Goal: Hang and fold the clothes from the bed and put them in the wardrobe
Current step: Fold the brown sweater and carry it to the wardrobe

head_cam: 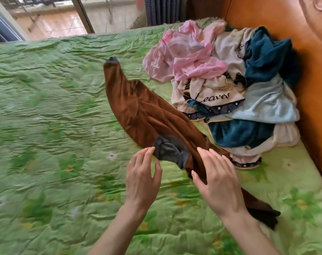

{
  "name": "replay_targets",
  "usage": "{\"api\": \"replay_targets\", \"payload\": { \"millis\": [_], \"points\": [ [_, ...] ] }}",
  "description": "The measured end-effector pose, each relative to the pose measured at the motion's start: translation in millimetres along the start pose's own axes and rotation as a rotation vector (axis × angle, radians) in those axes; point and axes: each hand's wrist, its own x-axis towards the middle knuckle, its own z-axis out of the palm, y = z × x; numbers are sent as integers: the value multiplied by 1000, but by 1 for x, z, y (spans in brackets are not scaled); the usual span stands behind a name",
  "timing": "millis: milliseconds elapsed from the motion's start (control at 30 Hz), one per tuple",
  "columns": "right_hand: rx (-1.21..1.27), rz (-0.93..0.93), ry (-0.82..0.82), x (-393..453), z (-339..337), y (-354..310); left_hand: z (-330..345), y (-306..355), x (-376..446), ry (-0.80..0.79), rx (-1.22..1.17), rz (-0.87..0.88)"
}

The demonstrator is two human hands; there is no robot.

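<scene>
Brown garment (149,115) on bed (46,126) | clothes pile (230,89) beside | left hand (141,179), right hand (219,183) grip released

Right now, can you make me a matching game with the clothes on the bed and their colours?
Things:
1. the long garment under the hands
2. the crumpled top at the far end of the pile
3. the cloth with the word "Leaves"
4. the bedspread

Colours:
A. green
B. cream
C. brown
D. pink

Pairs: 1-C, 2-D, 3-B, 4-A
</scene>
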Motion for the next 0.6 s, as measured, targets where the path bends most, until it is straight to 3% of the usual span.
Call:
{"api": "replay_targets", "payload": {
  "millis": [300, 600],
  "points": [
    [-115, -4, -62, 32, 139, 49, 114, -79, 5, -153, 139, 82],
    [-245, 13, -40, 36, 206, 60, 169, -137, 32, -240, 396, 228]
  ]
}}
